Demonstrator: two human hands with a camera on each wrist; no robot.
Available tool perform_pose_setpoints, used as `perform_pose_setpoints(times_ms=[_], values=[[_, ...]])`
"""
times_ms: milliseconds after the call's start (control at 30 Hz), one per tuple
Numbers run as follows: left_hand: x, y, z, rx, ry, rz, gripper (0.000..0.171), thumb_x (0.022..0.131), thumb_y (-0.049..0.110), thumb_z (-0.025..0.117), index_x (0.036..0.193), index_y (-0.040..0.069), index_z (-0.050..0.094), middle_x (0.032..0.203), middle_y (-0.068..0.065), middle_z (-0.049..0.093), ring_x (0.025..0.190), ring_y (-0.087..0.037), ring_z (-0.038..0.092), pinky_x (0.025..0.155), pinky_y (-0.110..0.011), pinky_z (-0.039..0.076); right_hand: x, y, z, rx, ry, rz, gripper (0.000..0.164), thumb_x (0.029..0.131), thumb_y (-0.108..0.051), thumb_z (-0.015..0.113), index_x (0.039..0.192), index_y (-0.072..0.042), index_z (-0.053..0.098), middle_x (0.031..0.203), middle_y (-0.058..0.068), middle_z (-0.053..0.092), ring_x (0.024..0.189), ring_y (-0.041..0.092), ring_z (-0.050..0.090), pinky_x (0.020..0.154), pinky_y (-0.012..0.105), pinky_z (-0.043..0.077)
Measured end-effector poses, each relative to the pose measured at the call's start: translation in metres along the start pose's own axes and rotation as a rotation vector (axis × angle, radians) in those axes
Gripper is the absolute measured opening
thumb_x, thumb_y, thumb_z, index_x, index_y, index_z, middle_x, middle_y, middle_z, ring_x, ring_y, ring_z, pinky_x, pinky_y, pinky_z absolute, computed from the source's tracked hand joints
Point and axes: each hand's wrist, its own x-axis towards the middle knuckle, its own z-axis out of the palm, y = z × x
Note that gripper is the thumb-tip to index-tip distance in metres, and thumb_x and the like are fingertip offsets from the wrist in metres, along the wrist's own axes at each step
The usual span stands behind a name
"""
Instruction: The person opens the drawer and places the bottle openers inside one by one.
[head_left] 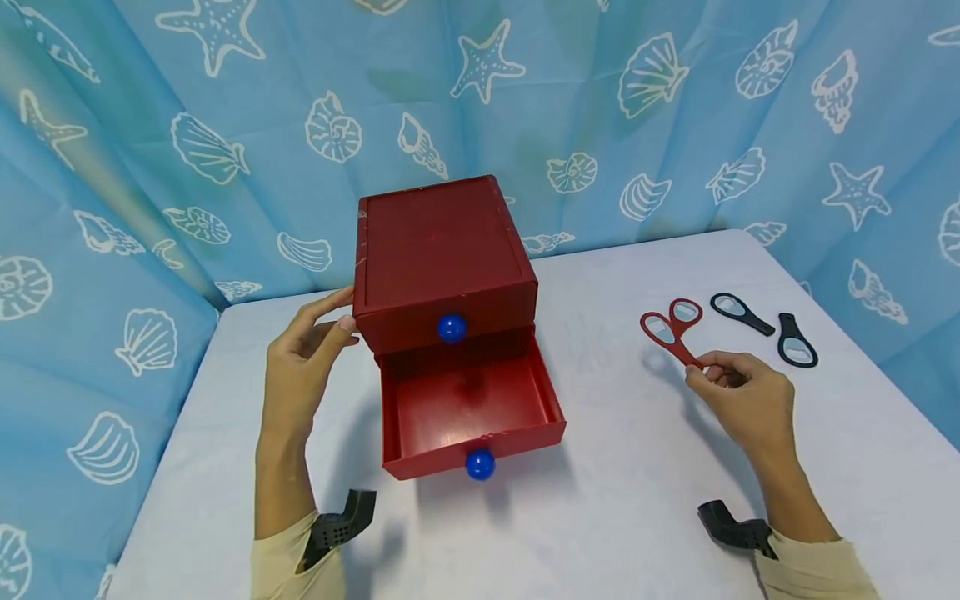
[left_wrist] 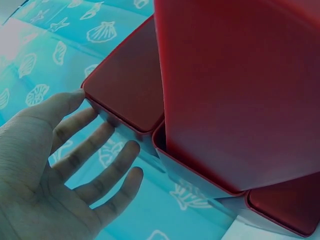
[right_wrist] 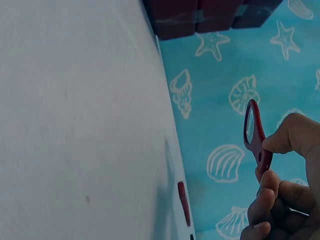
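A red two-drawer cabinet [head_left: 438, 242] stands on the table, its upper drawer closed. The lower drawer [head_left: 472, 454] is pulled out, and only its red floor shows inside. At the cabinet's left front edge, my left hand [head_left: 300, 362] touches the side with fingers spread; the left wrist view shows the same hand [left_wrist: 65, 165] with its thumb against a corner. My right hand [head_left: 746, 396] pinches the handle of a small red magnifying glass [right_wrist: 255, 132], raised above the table. A second red magnifying glass [head_left: 686, 312] lies behind it, its handle hidden in the head view.
Two black magnifying glasses lie at the right: one [head_left: 741, 313] farther back, the other [head_left: 795, 343] nearer the table's right edge. Blue knobs project from the upper [head_left: 452, 328] and lower drawers. A blue shell-patterned curtain [head_left: 487, 125] hangs behind the white table [head_left: 615, 500].
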Motion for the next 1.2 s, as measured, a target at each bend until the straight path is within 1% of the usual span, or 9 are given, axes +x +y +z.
perform_pose_setpoints(times_ms=[167, 267, 467, 600, 700, 900, 1067, 1200], values=[[0.000, 0.000, 0.000, -0.007, -0.002, 0.001, 0.037, 0.100, 0.021, 0.063, 0.137, 0.022, 0.063, 0.136, 0.006, 0.059, 0.104, -0.023, 0.065, 0.093, -0.029, 0.053, -0.009, -0.010, 0.008, 0.022, -0.023, -0.063, 0.021, 0.085, -0.020, 0.080, 0.095, -0.002, 0.074, 0.082, 0.006, 0.061, 0.072, 0.013, 0.052, 0.058, 0.009, 0.042], [0.001, 0.000, 0.001, -0.015, -0.005, 0.005, 0.037, 0.100, 0.021, 0.063, 0.137, 0.021, 0.063, 0.136, 0.005, 0.059, 0.105, -0.023, 0.065, 0.092, -0.028, 0.053, -0.015, -0.017, 0.011, 0.039, -0.028, -0.095, 0.018, 0.085, -0.018, 0.080, 0.093, -0.003, 0.074, 0.081, 0.006, 0.060, 0.072, 0.013, 0.052, 0.059, 0.011, 0.042], [0.001, 0.001, 0.002, 0.004, -0.001, -0.009, 0.038, 0.100, 0.024, 0.063, 0.137, 0.024, 0.063, 0.136, 0.007, 0.060, 0.107, -0.021, 0.065, 0.093, -0.029, 0.053, -0.031, -0.031, 0.016, 0.119, -0.040, -0.151, 0.014, 0.083, -0.011, 0.081, 0.093, -0.004, 0.075, 0.079, 0.004, 0.060, 0.073, 0.014, 0.051, 0.060, 0.012, 0.042], [0.000, 0.001, 0.001, 0.004, 0.003, -0.004, 0.038, 0.099, 0.023, 0.063, 0.137, 0.024, 0.063, 0.136, 0.007, 0.059, 0.105, -0.022, 0.065, 0.092, -0.029, 0.053, -0.037, -0.039, 0.022, 0.159, -0.057, -0.187, 0.013, 0.082, -0.009, 0.082, 0.092, -0.006, 0.075, 0.078, 0.003, 0.060, 0.074, 0.015, 0.052, 0.062, 0.016, 0.042], [0.000, 0.001, 0.001, -0.005, 0.003, -0.002, 0.037, 0.100, 0.022, 0.063, 0.137, 0.023, 0.064, 0.136, 0.006, 0.059, 0.105, -0.022, 0.065, 0.092, -0.029, 0.053, -0.041, -0.044, 0.025, 0.179, -0.073, -0.209, 0.013, 0.081, -0.009, 0.082, 0.092, -0.007, 0.075, 0.078, 0.003, 0.060, 0.074, 0.015, 0.052, 0.063, 0.019, 0.043], [0.000, 0.002, 0.001, -0.010, -0.001, -0.007, 0.038, 0.100, 0.022, 0.063, 0.137, 0.022, 0.063, 0.136, 0.005, 0.059, 0.106, -0.022, 0.065, 0.092, -0.028, 0.054, -0.048, -0.054, 0.028, 0.230, -0.091, -0.231, 0.013, 0.081, -0.006, 0.082, 0.091, -0.009, 0.075, 0.077, 0.001, 0.060, 0.073, 0.015, 0.053, 0.063, 0.020, 0.043], [0.001, 0.001, 0.000, -0.009, -0.001, -0.008, 0.038, 0.099, 0.023, 0.064, 0.137, 0.023, 0.063, 0.136, 0.006, 0.059, 0.107, -0.021, 0.065, 0.092, -0.028, 0.054, -0.053, -0.064, 0.029, 0.283, -0.105, -0.265, 0.014, 0.081, -0.001, 0.081, 0.090, -0.008, 0.074, 0.077, 0.000, 0.060, 0.072, 0.015, 0.053, 0.062, 0.023, 0.043], [0.001, 0.000, 0.000, -0.004, 0.002, -0.010, 0.038, 0.099, 0.025, 0.064, 0.137, 0.025, 0.063, 0.136, 0.007, 0.059, 0.107, -0.021, 0.065, 0.092, -0.029, 0.054, -0.057, -0.070, 0.031, 0.298, -0.114, -0.296, 0.014, 0.080, 0.000, 0.080, 0.090, -0.008, 0.074, 0.077, 0.000, 0.060, 0.072, 0.014, 0.053, 0.062, 0.025, 0.044]])
